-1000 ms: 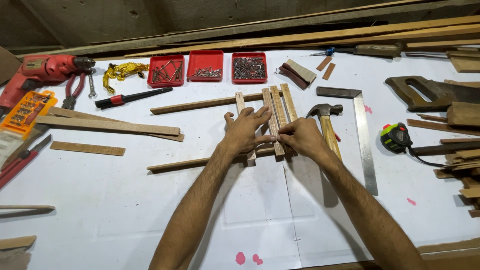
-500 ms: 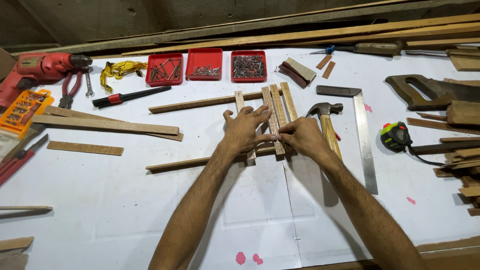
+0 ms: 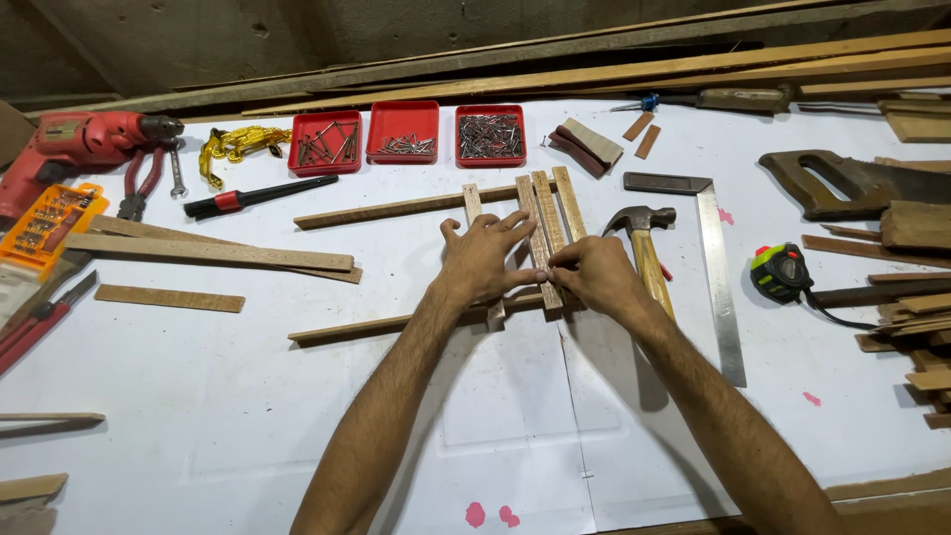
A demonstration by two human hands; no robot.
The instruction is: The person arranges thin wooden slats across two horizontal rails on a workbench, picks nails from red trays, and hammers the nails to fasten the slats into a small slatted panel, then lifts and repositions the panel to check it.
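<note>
Pinching the short upright wooden slats (image 3: pixel 543 223), long axis 12-to-6, right hand (image 3: pixel 594 277) fingertips pressed together, left hand (image 3: pixel 485 260) spread flat at 9 o'clock.

Two bare forearms enter from bottom of frame, no sleeves visible up to the lower edge. Left hand (image 3: pixel 482 260) at centre frame, right hand (image 3: pixel 594 274) just right of it. No gloves, no rings, no watch or wristband seen. Both forearms w/ dark hair along the length, denser near wrists. Fingernails short, unpainted. Nothing worn on either arm as far as frame shows.
</note>
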